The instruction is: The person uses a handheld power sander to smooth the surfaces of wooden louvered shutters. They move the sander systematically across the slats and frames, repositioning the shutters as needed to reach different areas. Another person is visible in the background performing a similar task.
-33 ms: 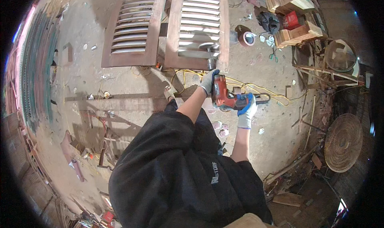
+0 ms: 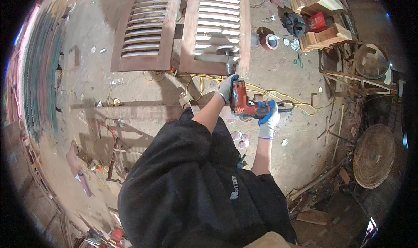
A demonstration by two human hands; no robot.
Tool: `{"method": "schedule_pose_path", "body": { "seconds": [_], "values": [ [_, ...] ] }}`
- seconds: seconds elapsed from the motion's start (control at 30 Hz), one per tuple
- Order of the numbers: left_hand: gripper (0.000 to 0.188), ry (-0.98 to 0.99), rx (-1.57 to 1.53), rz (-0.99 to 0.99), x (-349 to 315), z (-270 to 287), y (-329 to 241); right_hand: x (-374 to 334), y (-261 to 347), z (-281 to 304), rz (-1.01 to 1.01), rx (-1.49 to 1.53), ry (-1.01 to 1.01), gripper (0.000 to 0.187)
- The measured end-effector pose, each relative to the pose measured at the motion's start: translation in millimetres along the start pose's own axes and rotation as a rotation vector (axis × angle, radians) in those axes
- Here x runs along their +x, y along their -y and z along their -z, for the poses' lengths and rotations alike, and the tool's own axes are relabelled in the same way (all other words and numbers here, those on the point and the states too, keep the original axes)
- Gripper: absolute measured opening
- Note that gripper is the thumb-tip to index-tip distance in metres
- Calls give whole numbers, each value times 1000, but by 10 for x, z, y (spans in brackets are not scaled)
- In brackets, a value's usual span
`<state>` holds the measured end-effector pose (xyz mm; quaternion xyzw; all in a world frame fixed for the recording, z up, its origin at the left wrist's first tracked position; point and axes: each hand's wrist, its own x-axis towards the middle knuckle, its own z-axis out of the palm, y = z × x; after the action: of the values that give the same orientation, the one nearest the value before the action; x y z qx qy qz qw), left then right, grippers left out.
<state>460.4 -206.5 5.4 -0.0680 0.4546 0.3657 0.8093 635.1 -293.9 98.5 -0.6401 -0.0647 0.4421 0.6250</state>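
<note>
Here, nearest to you, your black top (image 2: 174, 182) fills the lower middle of the view. Beyond it, several pink discs (image 2: 241, 140) lie on the floor (image 2: 300, 152), left of your right forearm. Your gloved right hand (image 2: 269, 117) has its fingers closed around the handle of the red drill (image 2: 239, 99), which you hold above the floor, just short of the right shutter's near edge. Your gloved left hand (image 2: 227, 88) grips the drill's body by the chuck (image 2: 230, 68), fingers wrapped over it. Below, you have a sandalled foot (image 2: 184, 101) on the floor, beside a yellow cord (image 2: 209, 77).

Farther out, the drill's round pad (image 2: 225, 48) sits over the slats by the near right corner of the right shutter (image 2: 188, 52); you cannot tell whether it touches. The left shutter (image 2: 118, 54) lies just beside, to your left. Past the right shutter's right edge are a tape roll (image 2: 270, 41), a black bag (image 2: 292, 24) and wood blocks (image 2: 326, 38).
</note>
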Motion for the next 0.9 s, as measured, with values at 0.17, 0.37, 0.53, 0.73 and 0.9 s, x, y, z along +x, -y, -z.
{"method": "schedule_pose_path", "body": {
  "seconds": [0.17,0.37,0.53,0.73,0.9],
  "values": [
    [22,72,30,13,3,-123,-37,-39,72,-66,68,-8,14,17],
    [23,5,110,32,-219,-89,-189,-522,63,-310,59,121,-47,17],
    [22,-17,230,-195,-263,748,-249,-1142,-408,-215,-283,430,41,22],
    [29,-194,622,-218,-632,838,-442,-1084,-912,-44,-249,330,41,22],
    [32,-42,674,-102,-447,427,-246,-1211,-549,-103,-202,389,-223,24]
  ]
}}
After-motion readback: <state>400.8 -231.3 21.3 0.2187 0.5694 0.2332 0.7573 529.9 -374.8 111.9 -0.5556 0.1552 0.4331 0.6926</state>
